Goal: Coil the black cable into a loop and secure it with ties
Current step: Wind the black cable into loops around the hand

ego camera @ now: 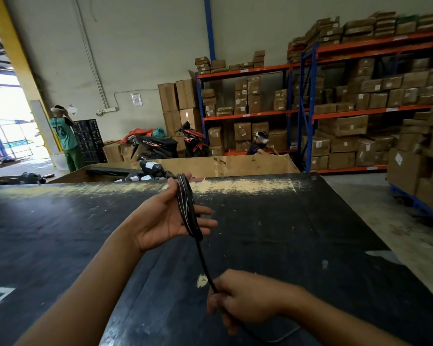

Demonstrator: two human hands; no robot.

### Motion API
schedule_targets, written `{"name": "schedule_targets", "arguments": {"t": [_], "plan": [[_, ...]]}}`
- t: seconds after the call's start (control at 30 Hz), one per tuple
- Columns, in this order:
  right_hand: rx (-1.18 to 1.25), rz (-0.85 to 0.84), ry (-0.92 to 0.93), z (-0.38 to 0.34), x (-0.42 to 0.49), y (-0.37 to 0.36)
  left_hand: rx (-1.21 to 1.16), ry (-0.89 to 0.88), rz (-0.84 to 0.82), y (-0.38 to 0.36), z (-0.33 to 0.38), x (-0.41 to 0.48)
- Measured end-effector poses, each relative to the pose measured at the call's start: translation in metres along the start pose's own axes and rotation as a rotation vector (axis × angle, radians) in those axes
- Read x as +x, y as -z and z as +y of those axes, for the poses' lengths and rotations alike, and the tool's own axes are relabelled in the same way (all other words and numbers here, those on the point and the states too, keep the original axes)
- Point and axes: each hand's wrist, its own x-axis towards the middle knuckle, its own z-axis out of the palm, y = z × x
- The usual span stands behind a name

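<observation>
The black cable (pixel 188 207) is gathered into several narrow loops that hang across my left hand (pixel 164 218), palm up above the black table (pixel 310 233). The thumb and fingertips pinch the top of the coil. From the coil's lower end a single strand runs down to my right hand (pixel 238 299), which is closed around it near the table's front. Past that fist the cable curves off along the tabletop toward the bottom edge. No ties are visible.
A large open cardboard bin (pixel 235 164) stands behind the table. Two motorbikes (pixel 160 144) are parked beyond it. Shelving (pixel 360 111) stacked with boxes fills the right side. One person stands at the left doorway and another crouches by the racks.
</observation>
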Motion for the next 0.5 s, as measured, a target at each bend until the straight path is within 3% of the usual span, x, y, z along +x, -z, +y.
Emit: {"name": "schedule_targets", "arguments": {"t": [0.3, 0.5], "plan": [[-0.114, 0.015, -0.055, 0.043, 0.018, 0.027, -0.009, 0.124, -0.467, -0.04, -0.018, -0.022], [-0.25, 0.13, -0.116, 0.042, 0.007, 0.09, 0.152, 0.269, -0.525, -0.051, -0.041, -0.034]]}}
